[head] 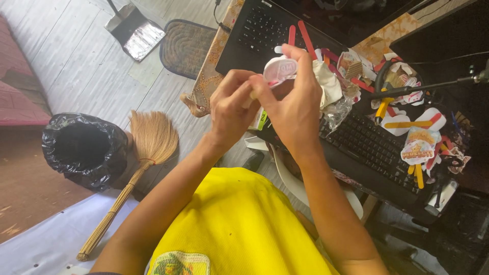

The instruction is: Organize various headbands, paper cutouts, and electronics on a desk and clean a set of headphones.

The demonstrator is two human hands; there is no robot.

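Paper cutout [279, 69], white and pink, being held above the laptop keyboard [265, 28], being pinched closed by right hand [290, 109] and left hand [232, 109], apparently mounted on a red stick [292, 35], craft sticks [413, 124] lying alongside.

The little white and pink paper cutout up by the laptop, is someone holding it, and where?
Yes. Both hands hold the paper cutout: the right hand pinches its right edge with the fingers, and the left hand grips near its lower left edge.
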